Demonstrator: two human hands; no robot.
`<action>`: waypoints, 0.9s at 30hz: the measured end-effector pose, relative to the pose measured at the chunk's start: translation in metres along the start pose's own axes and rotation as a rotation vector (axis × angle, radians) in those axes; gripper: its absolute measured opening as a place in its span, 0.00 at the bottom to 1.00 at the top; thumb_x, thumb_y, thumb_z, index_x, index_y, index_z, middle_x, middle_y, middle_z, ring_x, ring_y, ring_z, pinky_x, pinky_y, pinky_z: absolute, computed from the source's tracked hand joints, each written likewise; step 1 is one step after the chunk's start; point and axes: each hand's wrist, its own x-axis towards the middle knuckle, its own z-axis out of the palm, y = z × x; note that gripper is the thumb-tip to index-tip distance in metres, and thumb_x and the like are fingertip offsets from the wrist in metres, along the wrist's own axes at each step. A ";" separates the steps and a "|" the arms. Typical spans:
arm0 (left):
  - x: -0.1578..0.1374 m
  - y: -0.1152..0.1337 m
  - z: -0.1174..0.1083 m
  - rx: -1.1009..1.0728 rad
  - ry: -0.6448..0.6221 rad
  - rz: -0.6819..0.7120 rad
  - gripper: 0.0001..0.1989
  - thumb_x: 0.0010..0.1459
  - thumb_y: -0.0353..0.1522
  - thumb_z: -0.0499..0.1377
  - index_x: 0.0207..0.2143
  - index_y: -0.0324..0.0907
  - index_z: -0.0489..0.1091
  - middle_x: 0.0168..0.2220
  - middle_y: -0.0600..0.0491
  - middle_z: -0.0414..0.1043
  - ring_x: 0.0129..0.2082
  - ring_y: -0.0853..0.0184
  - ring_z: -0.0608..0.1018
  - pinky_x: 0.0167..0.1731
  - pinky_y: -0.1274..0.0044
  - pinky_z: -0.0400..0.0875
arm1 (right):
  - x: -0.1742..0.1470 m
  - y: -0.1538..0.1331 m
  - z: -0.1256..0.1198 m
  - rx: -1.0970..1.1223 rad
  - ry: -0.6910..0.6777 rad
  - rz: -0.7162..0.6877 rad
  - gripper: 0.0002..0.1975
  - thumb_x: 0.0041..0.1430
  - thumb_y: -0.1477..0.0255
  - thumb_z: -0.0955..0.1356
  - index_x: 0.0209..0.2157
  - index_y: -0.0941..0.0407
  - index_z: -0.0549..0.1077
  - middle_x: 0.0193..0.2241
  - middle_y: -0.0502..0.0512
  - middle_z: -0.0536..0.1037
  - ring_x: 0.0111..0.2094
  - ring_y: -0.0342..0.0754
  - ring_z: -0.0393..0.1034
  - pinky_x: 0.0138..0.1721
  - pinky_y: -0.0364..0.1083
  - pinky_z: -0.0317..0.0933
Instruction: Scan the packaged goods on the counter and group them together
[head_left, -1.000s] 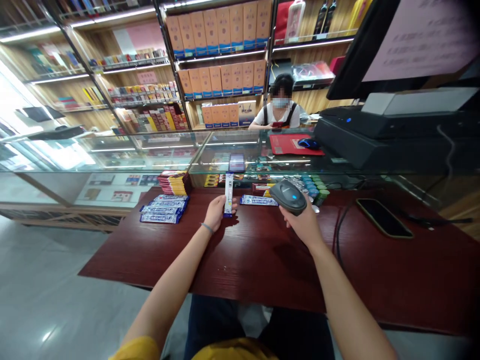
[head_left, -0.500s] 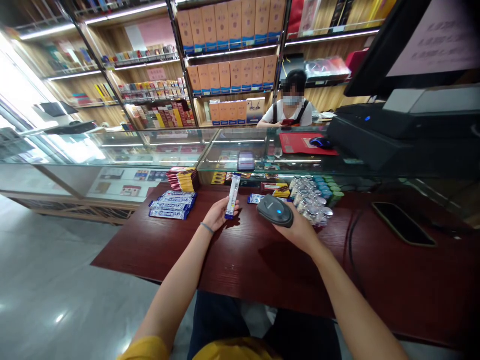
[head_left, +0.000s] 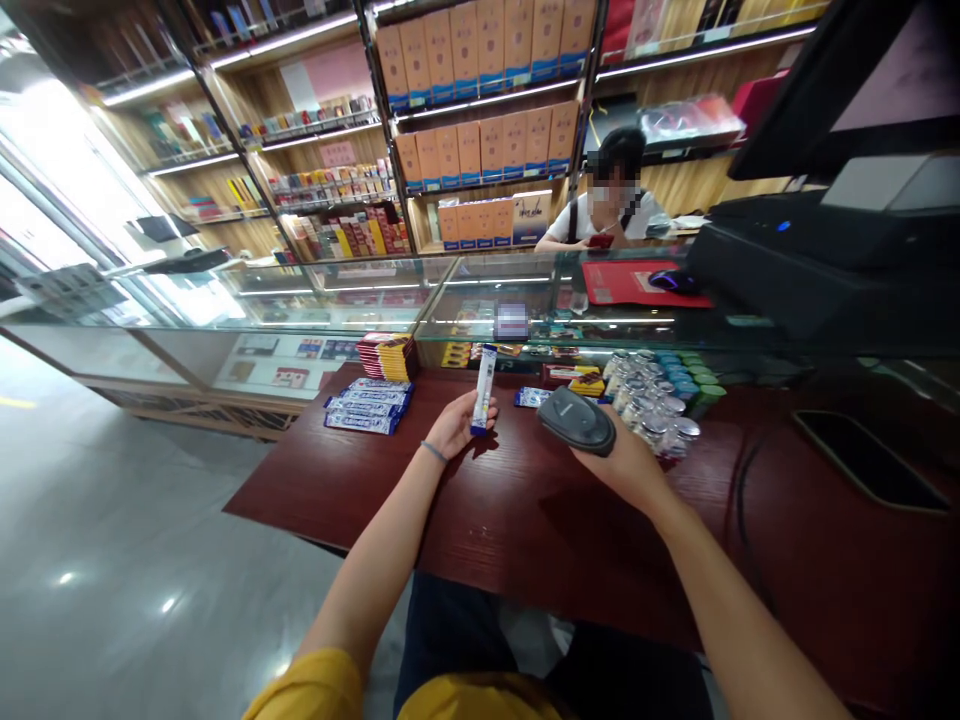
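Observation:
My left hand (head_left: pixel 459 424) is closed on a slim blue-and-white wrapped snack bar (head_left: pixel 484 388), held upright just above the table. In my right hand (head_left: pixel 626 462) is a dark grey barcode scanner (head_left: pixel 576 421), its nose pointing left towards the bar; the fingers under it are mostly hidden. Left of my left hand lies a pile of similar blue-and-white bars (head_left: pixel 369 405). Another such bar (head_left: pixel 531 397) rests flat behind the scanner. Several clear-lidded containers (head_left: pixel 652 400) stand in rows just past my right hand.
The dark red table (head_left: pixel 495 530) carries a stack of red-and-yellow packets (head_left: pixel 387 357) and a phone (head_left: pixel 870 458). Behind it runs a glass display counter (head_left: pixel 420 300). A monitor (head_left: pixel 810 110) looms at right. Across the counter a person (head_left: pixel 600 220) holds a red object.
The whole view has shifted, so things sit farther right. Both hands keep the bar and the scanner in nearly the same places. The blue light on the scanner no longer shows.

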 end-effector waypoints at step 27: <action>-0.131 0.111 -0.179 1.522 0.616 0.833 0.15 0.64 0.34 0.60 0.52 0.48 0.74 0.55 0.47 0.77 0.56 0.56 0.77 0.60 0.66 0.69 | 0.004 0.014 0.003 -0.053 0.007 -0.078 0.29 0.53 0.54 0.72 0.56 0.47 0.68 0.42 0.56 0.83 0.43 0.63 0.79 0.40 0.56 0.71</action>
